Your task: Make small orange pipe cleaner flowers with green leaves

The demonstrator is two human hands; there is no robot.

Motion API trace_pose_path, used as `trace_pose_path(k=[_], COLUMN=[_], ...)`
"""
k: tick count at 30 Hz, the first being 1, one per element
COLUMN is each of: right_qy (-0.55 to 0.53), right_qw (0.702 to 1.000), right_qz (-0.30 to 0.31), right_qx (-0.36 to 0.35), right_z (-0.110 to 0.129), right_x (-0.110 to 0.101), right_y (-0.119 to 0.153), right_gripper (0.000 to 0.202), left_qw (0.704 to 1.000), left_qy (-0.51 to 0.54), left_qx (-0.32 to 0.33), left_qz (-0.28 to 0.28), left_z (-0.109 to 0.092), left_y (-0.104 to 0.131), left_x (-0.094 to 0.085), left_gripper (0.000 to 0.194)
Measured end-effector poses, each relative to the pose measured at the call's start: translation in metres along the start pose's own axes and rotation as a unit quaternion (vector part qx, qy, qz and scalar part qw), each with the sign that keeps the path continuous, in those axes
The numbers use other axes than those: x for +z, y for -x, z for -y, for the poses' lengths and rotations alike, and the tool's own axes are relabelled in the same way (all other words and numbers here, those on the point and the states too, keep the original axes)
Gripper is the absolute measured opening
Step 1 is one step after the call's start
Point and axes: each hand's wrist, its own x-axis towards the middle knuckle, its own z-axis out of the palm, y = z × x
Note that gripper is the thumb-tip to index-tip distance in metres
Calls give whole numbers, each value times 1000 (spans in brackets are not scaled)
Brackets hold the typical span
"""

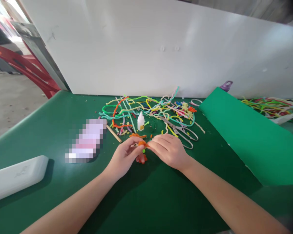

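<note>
Both hands meet over the green table, fingers closed on a small orange pipe cleaner piece (142, 143). My left hand (127, 152) pinches it from the left between thumb and fingers. From the right, my right hand (169, 149) grips its end with bent fingers, which partly hide it. Just below the fingers lies an orange pipe cleaner flower (143, 159) with a bright green bit above it. Behind the hands stands a small white glue bottle (141, 122). Metal scissors (179, 127) lie open beyond my right hand.
Tangled coloured pipe cleaners (146, 104) spread along the back of the table (146, 201). A wooden stick (114, 133) and a blurred-out phone-like object (89, 139) lie left. A white case (19, 177) sits nearer. At right is a green board (254, 136); a white panel (136, 48) rises behind.
</note>
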Motion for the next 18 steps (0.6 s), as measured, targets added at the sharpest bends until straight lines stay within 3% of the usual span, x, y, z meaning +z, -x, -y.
trace_pose_path(k=[3, 5, 7, 9, 11, 12, 13, 14, 15, 18], right_qy=[-133, -263, -418, -578, -689, -718, -729, -721, -689, -464], right_qw=[985, 942, 847, 695, 545, 500, 487, 509, 565, 816], right_qz=[-1, 11, 38, 46, 51, 57, 63, 72, 75, 45], right_qx=[107, 211, 327, 426, 476, 481, 478, 465, 447, 343], right_z=[6, 12, 19, 24, 26, 25, 24, 22, 20, 11], right_x=[3, 4, 5, 6, 8, 8, 8, 8, 8, 7], right_y=[-2, -6, -11, -14, -16, -16, -16, -16, -15, -9], right_gripper=[17, 20, 23, 25, 25, 26, 27, 27, 27, 22], left_qw=[1000, 999, 997, 995, 992, 990, 989, 989, 989, 993], left_qy=[-15, -30, -35, -39, -51, -58, -65, -68, -66, -29], left_qx=[20, 33, 45, 61, 79, 88, 95, 97, 95, 67], left_qz=[-10, -27, -49, -71, -86, -89, -89, -88, -87, -92], left_z=[1, 2, 4, 5, 6, 7, 6, 6, 5, 2], left_y=[0, 0, 0, 2, 3, 4, 4, 4, 4, 3], left_x=[0, 0, 1, 1, 1, 1, 1, 1, 2, 3], left_gripper=[12, 10, 8, 8, 8, 8, 8, 9, 9, 20])
